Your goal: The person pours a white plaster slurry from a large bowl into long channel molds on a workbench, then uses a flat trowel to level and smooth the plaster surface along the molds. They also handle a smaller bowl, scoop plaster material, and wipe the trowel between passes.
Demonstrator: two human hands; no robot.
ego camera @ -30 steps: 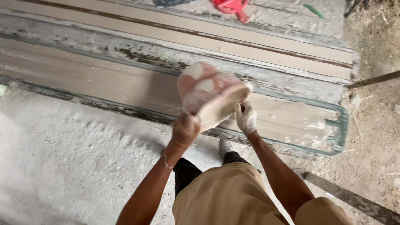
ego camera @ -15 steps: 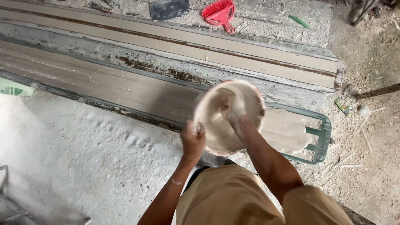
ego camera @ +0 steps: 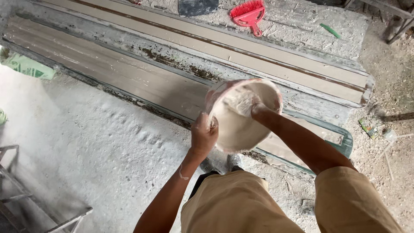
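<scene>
left hand (ego camera: 203, 134) gripping bowl (ego camera: 241, 125), right hand (ego camera: 255, 108) inside

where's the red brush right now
In the head view the red brush lies at the top centre on the dusty floor, beyond the long moulds, beside a dark flat tool.

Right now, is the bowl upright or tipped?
Tipped. The bowl has its opening turned toward the camera, the left hand grips its rim and the right hand reaches inside, over the long mould.

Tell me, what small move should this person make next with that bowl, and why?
Probably scrape the rest out over the mould. The left hand grips the rim of the tilted white bowl, the right hand reaches inside, where white paste clings, and the long grey mould lies just beyond.
</scene>
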